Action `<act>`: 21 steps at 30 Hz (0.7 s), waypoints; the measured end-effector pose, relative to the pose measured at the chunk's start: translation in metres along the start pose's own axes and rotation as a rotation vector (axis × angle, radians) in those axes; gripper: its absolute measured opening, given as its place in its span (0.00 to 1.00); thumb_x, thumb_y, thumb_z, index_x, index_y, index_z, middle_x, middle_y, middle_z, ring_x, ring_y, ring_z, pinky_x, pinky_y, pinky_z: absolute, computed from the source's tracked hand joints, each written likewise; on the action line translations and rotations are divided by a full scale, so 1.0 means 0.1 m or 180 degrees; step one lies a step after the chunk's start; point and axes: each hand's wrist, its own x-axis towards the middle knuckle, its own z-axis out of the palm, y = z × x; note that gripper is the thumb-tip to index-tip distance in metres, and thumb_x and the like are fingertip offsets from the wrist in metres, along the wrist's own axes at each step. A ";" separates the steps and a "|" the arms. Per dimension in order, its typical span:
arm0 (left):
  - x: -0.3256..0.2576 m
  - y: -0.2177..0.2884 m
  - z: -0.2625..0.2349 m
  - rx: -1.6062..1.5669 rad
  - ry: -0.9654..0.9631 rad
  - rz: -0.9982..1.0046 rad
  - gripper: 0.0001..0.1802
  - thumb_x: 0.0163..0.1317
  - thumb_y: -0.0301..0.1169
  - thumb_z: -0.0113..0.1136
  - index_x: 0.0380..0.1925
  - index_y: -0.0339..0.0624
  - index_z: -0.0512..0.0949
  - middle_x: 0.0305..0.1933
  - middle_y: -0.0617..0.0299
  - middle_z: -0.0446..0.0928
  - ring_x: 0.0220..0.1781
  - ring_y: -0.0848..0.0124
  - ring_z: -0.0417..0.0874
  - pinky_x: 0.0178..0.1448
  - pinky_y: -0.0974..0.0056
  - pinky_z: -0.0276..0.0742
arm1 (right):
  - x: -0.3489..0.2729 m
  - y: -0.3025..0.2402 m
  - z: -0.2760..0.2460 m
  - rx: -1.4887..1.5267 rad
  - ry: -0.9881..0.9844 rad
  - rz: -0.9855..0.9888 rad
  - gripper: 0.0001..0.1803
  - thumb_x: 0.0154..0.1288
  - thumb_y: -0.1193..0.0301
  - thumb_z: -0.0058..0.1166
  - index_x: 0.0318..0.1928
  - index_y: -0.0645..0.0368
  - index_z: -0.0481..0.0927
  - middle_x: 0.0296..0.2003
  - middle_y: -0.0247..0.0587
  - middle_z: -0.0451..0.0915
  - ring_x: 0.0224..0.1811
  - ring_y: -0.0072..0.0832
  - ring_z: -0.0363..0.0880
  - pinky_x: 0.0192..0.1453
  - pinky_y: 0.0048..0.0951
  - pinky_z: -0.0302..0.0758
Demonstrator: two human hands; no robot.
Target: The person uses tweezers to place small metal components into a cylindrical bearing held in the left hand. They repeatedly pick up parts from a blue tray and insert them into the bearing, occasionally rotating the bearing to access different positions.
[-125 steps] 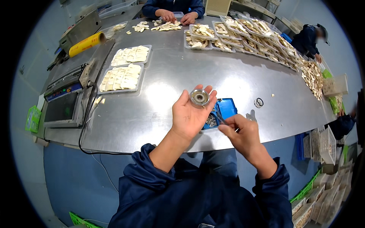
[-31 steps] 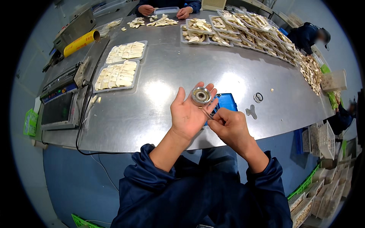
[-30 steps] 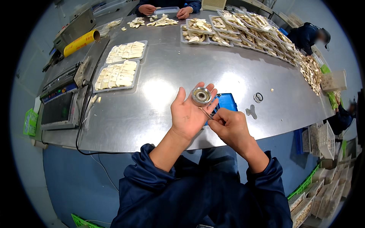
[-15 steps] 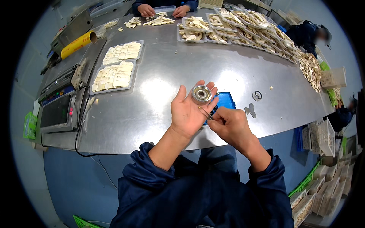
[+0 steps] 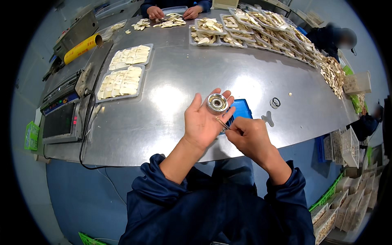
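My left hand (image 5: 200, 124) is palm up with fingers spread. On its fingers rests a shiny round metal part (image 5: 217, 103), like a ball bearing, with concentric rings around a central hole. My right hand (image 5: 247, 132) is closed around slim metal tweezers (image 5: 223, 123). Their tips are over the left palm, just below the round part; whether they pinch anything is too small to tell. Partly hidden behind my hands lies an open blue case (image 5: 242, 108). To its right are a flat grey lobed metal piece (image 5: 268, 118) and a small dark-rimmed clear ring (image 5: 275, 102).
The steel table (image 5: 175, 134) carries two trays of pale slices (image 5: 121, 83) and a scale (image 5: 61, 118) at left. Stacked trays of slices (image 5: 261, 30) stand far right, beside a loose heap (image 5: 332, 75). Across the table, another person's hands (image 5: 192, 12) handle slices.
The tweezers have tilted slightly, and their tips have shifted a little down and right. The round part stays on my left fingers; the whole view has drifted slightly.
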 end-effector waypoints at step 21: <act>0.27 0.70 -0.17 0.0085 0.0327 0.0638 0.27 0.73 0.46 0.31 0.57 0.33 0.62 0.66 0.42 0.59 0.72 0.48 0.54 0.74 0.42 0.49 | 0.02 2.16 -0.79 -0.1542 0.0835 0.2125 0.12 0.52 0.65 0.61 0.28 0.64 0.82 0.22 0.52 0.79 0.26 0.45 0.79 0.35 0.41 0.75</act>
